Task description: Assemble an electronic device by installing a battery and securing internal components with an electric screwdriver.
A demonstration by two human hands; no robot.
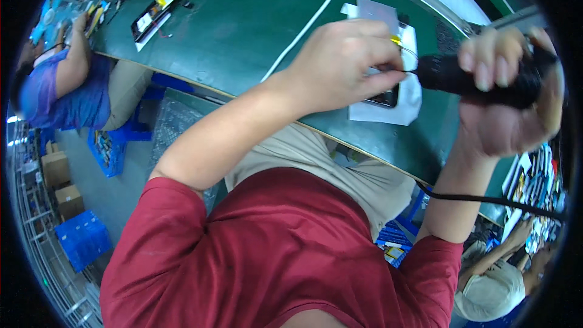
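Note:
My right hand (504, 109) is wrapped round a black cylindrical electric screwdriver (446, 73), held nearly level above the table with its tip toward the left. At that tip my left hand (349, 64) is closed in a pinch, thumb and forefinger meeting on the thin screwdriver bit (410, 72). Whether a small screw is there too is too small to tell. Below my left fingers lies a black phone-like device (388, 98), partly hidden, on a white sheet (410, 109). A silver-grey flat battery (378, 11) with yellow tape adjoins it.
The green table (243, 18) carries a white cable (310, 21) and another opened device (149, 21). A black cord (492, 199) crosses my right forearm. One co-worker (73, 85) sits at left, another (495, 288) at lower right beside piled parts (534, 176).

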